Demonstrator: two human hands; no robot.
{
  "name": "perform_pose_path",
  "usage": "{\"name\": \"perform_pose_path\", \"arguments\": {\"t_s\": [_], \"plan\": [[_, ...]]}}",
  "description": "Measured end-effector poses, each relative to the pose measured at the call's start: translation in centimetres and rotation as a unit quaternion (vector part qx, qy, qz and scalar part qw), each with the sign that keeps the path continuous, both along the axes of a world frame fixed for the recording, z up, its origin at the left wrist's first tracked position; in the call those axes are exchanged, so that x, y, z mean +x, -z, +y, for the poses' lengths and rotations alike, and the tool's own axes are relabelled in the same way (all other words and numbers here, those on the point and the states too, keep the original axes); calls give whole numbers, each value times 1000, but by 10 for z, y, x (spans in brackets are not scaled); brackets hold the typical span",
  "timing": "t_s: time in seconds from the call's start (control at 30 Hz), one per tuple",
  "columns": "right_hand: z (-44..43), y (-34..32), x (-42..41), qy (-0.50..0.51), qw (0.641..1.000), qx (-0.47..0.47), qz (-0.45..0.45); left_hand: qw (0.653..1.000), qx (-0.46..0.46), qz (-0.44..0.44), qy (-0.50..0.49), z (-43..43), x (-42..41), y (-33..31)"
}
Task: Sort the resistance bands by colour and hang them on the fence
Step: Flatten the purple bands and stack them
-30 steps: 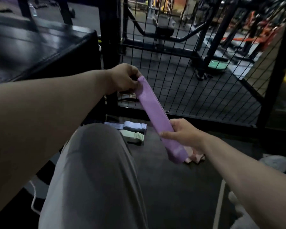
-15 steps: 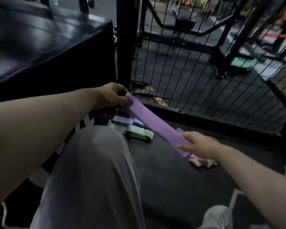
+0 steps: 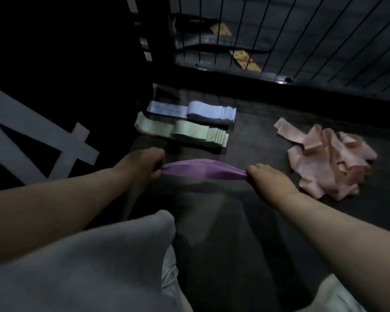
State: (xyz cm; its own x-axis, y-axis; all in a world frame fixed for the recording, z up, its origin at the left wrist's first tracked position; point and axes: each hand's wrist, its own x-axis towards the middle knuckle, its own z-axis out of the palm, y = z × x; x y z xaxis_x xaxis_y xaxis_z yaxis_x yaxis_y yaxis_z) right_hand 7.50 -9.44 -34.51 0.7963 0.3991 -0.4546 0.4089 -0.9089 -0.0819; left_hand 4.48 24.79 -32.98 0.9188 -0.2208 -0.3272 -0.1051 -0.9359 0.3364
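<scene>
Both hands, left hand [image 3: 142,164]; right hand [image 3: 269,177]; pinch flat purple bands [image 3: 203,169]; ends bunched

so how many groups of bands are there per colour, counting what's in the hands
blue stack: 1
green stack: 1
pink heap: 1
purple bunch, gripped between left hand and right hand: 1
total: 4 groups; bands inside each can't be counted

I see a purple band [image 3: 204,170], a pale blue stack [image 3: 208,111], a pale green stack [image 3: 196,132] and a pink pile [image 3: 329,158]; floor [image 3: 257,136] dark grey. The fence [image 3: 279,30] is black wire grid. Numeral 4 [image 3: 20,113] is white on black, and the trouser leg [image 3: 88,255] plain grey.
</scene>
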Motion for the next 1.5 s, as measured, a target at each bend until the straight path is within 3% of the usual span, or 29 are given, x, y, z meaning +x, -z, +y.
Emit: {"name": "perform_pose_path", "arguments": {"t_s": [0.2, 0.33, 0.4, 0.5, 0.57, 0.6, 0.7, 0.87, 0.93, 1.03, 1.1, 1.2, 1.3, 1.4, 1.5], "plan": [[-3, 50, 2, -43, 997, -57, 39, 999, 3, 43, -10, 1, -7, 59], [-8, 56, 30, 38, 987, 34, 150, 988, -75, 89, -101, 8, 9, 75], [-13, 48, 50, 77, 970, 77, 218, 949, -172, 132, -229, 10, 23, 73], [-14, 42, 66, 210, 910, 160, 320, 837, -300, 209, -406, 12, 36, 68], [-8, 51, 71, 296, 863, 193, 360, 811, -307, 237, -438, 13, 39, 70], [-4, 56, 71, 312, 859, 186, 362, 808, -299, 246, -443, 13, 39, 72], [10, 73, 64, 318, 880, 127, 329, 810, -269, 240, -461, 13, 36, 85], [28, 82, 57, 332, 917, 14, 219, 857, -181, 159, -455, 11, 31, 100], [36, 77, 46, 309, 942, -14, 130, 866, -164, 144, -449, 10, 31, 104], [54, 69, 17, 143, 971, 191, -15, 880, -143, 140, -430, 10, 31, 106], [71, 74, -3, 27, 970, 240, 3, 886, -138, 134, -422, 10, 31, 107], [88, 93, -23, -22, 987, 153, 35, 891, -139, 118, -416, 7, 31, 103], [83, 104, -30, 6, 986, 164, 29, 897, -148, 93, -407, 2, 32, 91], [79, 104, -30, 35, 974, 219, 36, 883, -214, 97, -407, -16, 33, 74], [78, 97, -25, 123, 946, 294, 66, 894, -249, 108, -355, -46, 33, 61]]}}
